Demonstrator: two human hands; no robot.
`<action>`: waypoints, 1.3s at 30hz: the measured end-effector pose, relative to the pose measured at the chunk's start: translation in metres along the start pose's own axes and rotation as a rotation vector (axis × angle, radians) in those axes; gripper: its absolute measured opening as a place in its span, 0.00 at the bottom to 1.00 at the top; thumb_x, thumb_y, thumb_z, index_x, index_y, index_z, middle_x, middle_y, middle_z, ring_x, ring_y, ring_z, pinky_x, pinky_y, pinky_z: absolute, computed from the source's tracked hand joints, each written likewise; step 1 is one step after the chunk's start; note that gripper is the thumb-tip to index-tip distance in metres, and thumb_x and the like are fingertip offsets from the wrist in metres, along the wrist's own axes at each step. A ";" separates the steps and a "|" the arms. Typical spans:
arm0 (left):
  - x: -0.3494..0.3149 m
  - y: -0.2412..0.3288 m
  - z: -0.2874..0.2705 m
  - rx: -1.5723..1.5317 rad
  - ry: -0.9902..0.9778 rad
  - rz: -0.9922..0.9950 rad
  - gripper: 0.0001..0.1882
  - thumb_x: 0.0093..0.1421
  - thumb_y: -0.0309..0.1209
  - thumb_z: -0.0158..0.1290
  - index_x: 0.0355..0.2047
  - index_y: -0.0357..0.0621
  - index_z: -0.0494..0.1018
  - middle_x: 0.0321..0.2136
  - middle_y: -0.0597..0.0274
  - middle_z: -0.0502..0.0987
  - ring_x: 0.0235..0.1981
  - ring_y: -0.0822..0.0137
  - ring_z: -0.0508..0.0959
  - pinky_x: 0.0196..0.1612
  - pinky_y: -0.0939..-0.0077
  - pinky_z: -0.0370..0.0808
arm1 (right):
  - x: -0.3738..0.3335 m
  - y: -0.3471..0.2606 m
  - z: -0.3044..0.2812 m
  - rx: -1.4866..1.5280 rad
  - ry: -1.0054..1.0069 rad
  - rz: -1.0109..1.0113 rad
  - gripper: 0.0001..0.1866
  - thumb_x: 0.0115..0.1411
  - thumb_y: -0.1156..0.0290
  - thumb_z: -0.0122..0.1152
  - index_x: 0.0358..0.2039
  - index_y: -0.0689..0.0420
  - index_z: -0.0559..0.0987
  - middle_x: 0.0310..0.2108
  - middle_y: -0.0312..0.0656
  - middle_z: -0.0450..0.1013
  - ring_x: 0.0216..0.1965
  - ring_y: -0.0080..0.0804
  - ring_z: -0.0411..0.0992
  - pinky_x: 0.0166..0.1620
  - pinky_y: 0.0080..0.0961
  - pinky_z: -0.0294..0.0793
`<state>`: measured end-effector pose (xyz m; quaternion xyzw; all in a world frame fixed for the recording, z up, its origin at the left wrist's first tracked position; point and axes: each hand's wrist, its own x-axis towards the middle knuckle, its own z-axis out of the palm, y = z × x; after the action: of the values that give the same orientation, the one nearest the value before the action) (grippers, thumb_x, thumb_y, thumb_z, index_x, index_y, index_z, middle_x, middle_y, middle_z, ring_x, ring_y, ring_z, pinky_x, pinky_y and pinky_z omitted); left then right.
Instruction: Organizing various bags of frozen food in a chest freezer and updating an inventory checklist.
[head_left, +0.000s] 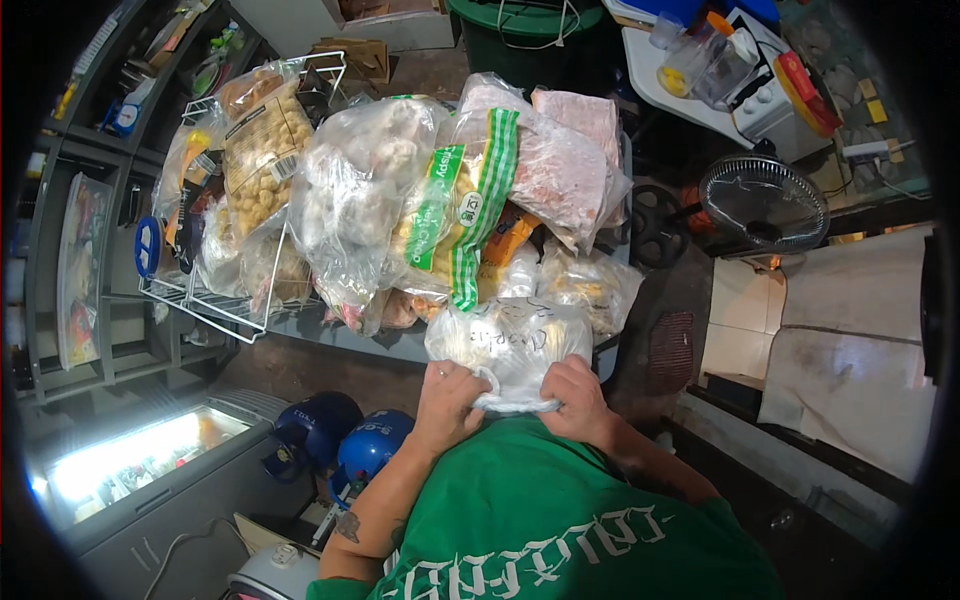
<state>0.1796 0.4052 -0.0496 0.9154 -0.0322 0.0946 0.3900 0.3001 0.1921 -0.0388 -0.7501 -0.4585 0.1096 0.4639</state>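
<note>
Close to my body, at the table's near edge, is a clear plastic bag point(510, 340) with handwriting on it and pale yellowish contents. My left hand point(450, 400) grips the near left corner of its gathered white edge, fingers curled. On the other corner my right hand point(575, 395) is closed the same way. The edge stretches between both fists. Just beyond lie a green-and-white striped food bag point(460, 215) and a large clear bag of whitish frozen lumps point(355, 180). Another clear bag with yellowish pieces point(590, 285) sits to the right.
Pink frozen meat packs point(570, 150) lie at the table's far right. A white wire rack point(215, 310) holds bagged round brown food point(265, 150) on the left. A fan point(765, 200) stands right, blue gas cylinders point(375, 445) and a lit freezer point(150, 460) lower left.
</note>
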 end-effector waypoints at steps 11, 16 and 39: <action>0.000 0.013 -0.011 -0.230 0.152 -0.056 0.20 0.38 0.21 0.59 0.36 0.44 0.73 0.24 0.61 0.69 0.26 0.59 0.69 0.32 0.68 0.66 | 0.021 -0.011 -0.021 0.117 0.028 -0.301 0.14 0.37 0.79 0.64 0.20 0.54 0.67 0.21 0.38 0.60 0.26 0.40 0.61 0.32 0.33 0.61; -0.025 0.005 -0.008 -0.238 -0.169 -0.171 0.25 0.38 0.22 0.61 0.41 0.46 0.74 0.27 0.61 0.71 0.34 0.57 0.72 0.44 0.62 0.67 | -0.028 0.002 -0.015 0.021 -0.393 -0.163 0.13 0.41 0.71 0.67 0.24 0.52 0.69 0.27 0.36 0.63 0.33 0.36 0.65 0.44 0.32 0.68; 0.048 0.029 -0.032 -0.687 0.305 -0.348 0.20 0.56 0.15 0.51 0.48 0.40 0.65 0.41 0.66 0.70 0.40 0.74 0.71 0.46 0.80 0.69 | 0.075 -0.024 -0.040 0.004 0.088 -0.068 0.08 0.45 0.76 0.65 0.28 0.55 0.78 0.24 0.37 0.65 0.31 0.38 0.64 0.37 0.31 0.63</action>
<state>0.2178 0.4089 0.0021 0.6992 0.1515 0.1458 0.6833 0.3513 0.2314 0.0214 -0.7372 -0.4626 0.0614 0.4886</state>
